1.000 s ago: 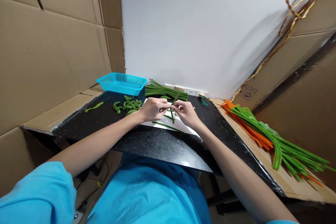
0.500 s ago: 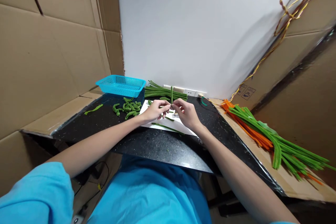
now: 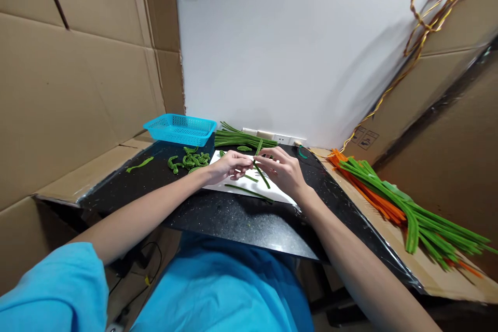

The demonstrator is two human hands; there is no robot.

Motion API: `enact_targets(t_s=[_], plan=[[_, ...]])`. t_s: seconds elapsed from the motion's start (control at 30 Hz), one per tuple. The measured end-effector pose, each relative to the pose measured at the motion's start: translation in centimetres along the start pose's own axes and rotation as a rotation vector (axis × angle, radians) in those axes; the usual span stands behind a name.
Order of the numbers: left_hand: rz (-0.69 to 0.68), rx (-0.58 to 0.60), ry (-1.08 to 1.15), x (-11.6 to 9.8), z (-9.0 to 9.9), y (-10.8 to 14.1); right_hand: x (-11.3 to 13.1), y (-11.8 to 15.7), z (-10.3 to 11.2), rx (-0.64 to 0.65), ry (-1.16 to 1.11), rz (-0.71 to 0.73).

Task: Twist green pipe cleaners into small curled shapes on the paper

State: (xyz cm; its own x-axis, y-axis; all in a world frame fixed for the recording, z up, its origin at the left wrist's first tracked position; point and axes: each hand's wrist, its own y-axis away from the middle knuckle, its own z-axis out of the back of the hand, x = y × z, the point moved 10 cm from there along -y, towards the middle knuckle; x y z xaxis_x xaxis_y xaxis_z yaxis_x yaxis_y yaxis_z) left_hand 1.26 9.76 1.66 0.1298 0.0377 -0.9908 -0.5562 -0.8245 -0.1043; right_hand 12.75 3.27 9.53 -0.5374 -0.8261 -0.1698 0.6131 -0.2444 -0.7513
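Note:
A dark green pipe cleaner (image 3: 262, 176) slants between my hands over a white sheet (image 3: 218, 180), one end pointing up and away, the other down toward me. My left hand (image 3: 231, 165) pinches it near its middle with thumb and forefinger. From the other side, the thumb and fingertips of my right hand (image 3: 284, 168) close on it close to the same spot; its other fingers are partly stretched out. Another straight green stem (image 3: 249, 192) lies on the sheet's near part, and a shorter piece (image 3: 251, 178) lies under my hands. Some items behind the fingers are hidden.
Left of the sheet lies a heap of bent green pieces (image 3: 190, 160). A blue plastic basket (image 3: 181, 129) stands behind it. Long green stems (image 3: 241, 138) are bundled along the wall. Orange stems (image 3: 373, 194) and light green stems (image 3: 416, 212) lie on cardboard at right.
The pipe cleaner has tipped from upright to slanting, its lower end now showing below my fingers. My right hand has turned and its fingers have spread a little; my left has barely moved.

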Motion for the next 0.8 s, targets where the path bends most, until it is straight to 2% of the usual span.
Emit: enact_targets(t_s=[0.33, 0.53, 0.67, 0.8], plan=[[-0.069, -0.085, -0.059, -0.7, 0.5, 0.2, 0.9, 0.4, -1.2, 0.068, 0.124, 0.121], [-0.185, -0.111, -0.128, -1.9, 0.5, 0.4, 1.4, 0.4, -1.3, 0.027, 0.156, 0.164], [-0.244, -0.099, -0.202, -2.9, -0.1, 0.8, 1.1, 0.2, -1.3, 0.002, 0.085, 0.081], [-0.338, -0.183, -0.339, -4.2, 0.0, 1.2, -0.4, 0.0, -1.5, -0.028, -0.127, -0.146]])
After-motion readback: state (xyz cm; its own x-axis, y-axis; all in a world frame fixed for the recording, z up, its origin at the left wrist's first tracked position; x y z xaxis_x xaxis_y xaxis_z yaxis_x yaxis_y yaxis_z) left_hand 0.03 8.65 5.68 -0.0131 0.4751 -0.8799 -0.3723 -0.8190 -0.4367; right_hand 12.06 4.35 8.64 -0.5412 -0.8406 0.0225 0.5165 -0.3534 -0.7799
